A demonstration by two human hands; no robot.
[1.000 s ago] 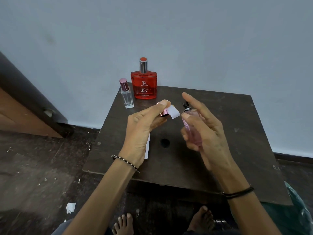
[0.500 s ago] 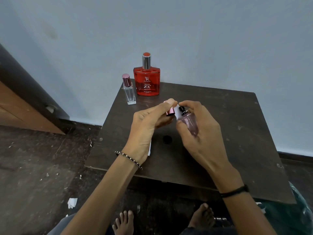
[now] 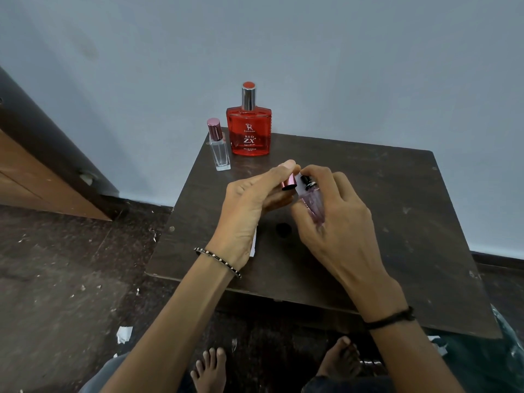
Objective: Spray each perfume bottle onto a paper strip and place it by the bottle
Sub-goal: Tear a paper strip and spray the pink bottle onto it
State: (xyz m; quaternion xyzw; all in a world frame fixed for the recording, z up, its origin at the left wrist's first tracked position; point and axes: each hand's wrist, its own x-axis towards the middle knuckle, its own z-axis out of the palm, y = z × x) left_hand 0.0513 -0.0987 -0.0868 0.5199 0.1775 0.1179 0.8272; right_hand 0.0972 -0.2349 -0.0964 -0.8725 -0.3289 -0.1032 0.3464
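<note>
Your right hand (image 3: 337, 219) wraps small pink bottle (image 3: 312, 201) at table (image 3: 397, 222) centre; left hand (image 3: 255, 202) pinches pink cap (image 3: 289, 184) and paper strip (image 3: 253, 245). Glass looks light, slick, breakable: grip body, not nozzle. Red bottle (image 3: 249, 131) at 11 o'clock.

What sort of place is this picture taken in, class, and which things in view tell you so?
Probably a plain room in a home, not a shop or lab. A small dark wooden table stands against a bare painted wall, the floor is littered with paper scraps, and the person sits barefoot.
</note>
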